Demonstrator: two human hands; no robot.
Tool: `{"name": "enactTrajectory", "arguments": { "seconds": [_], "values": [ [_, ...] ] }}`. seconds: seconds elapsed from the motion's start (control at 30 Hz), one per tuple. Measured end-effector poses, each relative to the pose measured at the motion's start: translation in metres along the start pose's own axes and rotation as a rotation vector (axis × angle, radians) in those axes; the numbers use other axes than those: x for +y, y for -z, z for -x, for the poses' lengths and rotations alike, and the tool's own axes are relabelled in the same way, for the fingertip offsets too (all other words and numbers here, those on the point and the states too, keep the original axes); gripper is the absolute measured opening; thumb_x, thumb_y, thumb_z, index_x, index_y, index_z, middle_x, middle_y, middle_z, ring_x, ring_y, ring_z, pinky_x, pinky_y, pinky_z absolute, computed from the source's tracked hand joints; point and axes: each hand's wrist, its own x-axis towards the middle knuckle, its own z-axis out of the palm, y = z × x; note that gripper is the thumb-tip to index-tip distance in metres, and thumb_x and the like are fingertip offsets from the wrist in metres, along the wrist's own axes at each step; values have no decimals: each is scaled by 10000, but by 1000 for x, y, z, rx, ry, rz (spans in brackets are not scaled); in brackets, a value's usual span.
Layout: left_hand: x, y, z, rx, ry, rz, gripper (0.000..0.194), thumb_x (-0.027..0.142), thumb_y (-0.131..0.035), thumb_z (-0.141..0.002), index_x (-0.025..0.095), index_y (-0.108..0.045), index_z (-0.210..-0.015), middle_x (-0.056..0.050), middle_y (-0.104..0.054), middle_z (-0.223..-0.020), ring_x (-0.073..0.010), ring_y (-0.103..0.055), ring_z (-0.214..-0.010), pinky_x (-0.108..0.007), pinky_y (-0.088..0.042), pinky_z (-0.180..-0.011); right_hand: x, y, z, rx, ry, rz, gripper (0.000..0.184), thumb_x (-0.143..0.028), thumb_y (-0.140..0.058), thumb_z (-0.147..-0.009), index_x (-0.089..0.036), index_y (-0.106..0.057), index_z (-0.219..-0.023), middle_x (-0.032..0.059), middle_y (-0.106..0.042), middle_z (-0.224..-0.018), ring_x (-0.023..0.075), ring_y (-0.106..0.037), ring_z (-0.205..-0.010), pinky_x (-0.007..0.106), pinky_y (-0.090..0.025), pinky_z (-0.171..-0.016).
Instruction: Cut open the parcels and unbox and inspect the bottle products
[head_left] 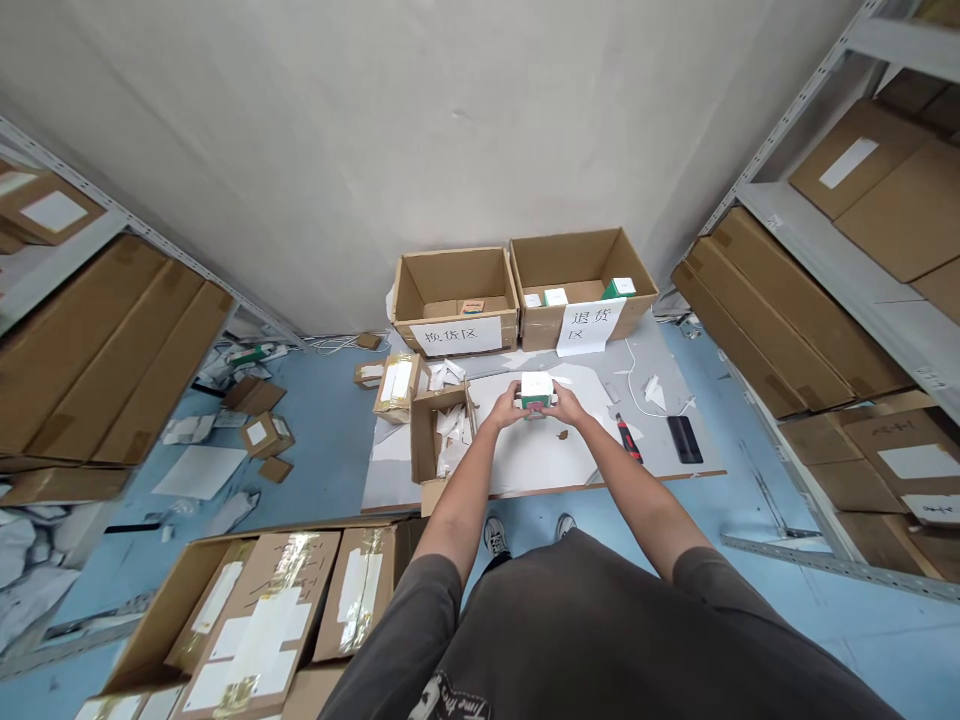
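Observation:
Between my two hands is a small white and green box, held just above the white sheet on the table. My left hand grips its left side, and my right hand grips its right side. Behind it stand two open cardboard boxes with handwritten paper signs. The left cardboard box has a small orange-and-brown box inside. In the right cardboard box are several white and green boxes. A red and black utility knife lies right of my right hand.
An open carton of white scraps and a taped parcel stand on the table's left. A phone lies near the right edge with a white cable. Shelves with cartons flank both sides. A large box of parcels is at lower left.

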Motion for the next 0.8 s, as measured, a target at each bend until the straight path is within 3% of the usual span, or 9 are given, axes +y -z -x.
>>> {"name": "enactTrajectory", "arguments": {
  "seconds": [0.13, 0.27, 0.5, 0.63, 0.8],
  "values": [
    [8, 10, -10, 2, -43, 36, 882, 279, -890, -678, 194, -493, -1461, -150, -677, -1385, -287, -698, -1165, -435, -570, -1028, -15, 9, -10, 18, 9, -46, 691, -319, -810, -695, -240, -639, -1360, 56, -764, -1170, 266, -691, -1021, 336, -598, -783],
    [21, 25, -26, 9, -100, 69, 884, 299, -897, -665, 192, -508, -1451, -158, -662, -1408, -275, -707, -1124, -432, -578, -1010, -39, 25, -22, 45, 4, -32, 708, -330, -837, -680, -240, -643, -1355, 49, -771, -1133, 266, -699, -972, 374, -598, -843],
    [60, 50, -65, -7, -202, 22, 853, 325, -904, -649, 187, -523, -1400, -144, -693, -1337, -274, -711, -1105, -433, -580, -1004, -76, 60, -48, 135, 42, -7, 726, -318, -843, -657, -226, -639, -1348, 45, -782, -1094, 280, -700, -985, 382, -584, -863],
    [88, 52, -97, -13, -256, -11, 839, 328, -906, -656, 181, -520, -1385, -146, -707, -1315, -286, -715, -1128, -433, -579, -1010, -77, 90, -67, 177, 91, -25, 698, -333, -836, -659, -219, -647, -1321, 57, -779, -1115, 294, -704, -1035, 391, -588, -887],
    [124, 40, -154, 19, -290, -38, 810, 318, -897, -667, 184, -527, -1375, -146, -705, -1330, -292, -705, -1184, -422, -582, -1022, -65, 149, -106, 191, 147, -8, 706, -391, -882, -651, -212, -663, -1297, 80, -779, -1146, 310, -715, -1059, 441, -578, -977]
  ]
}}
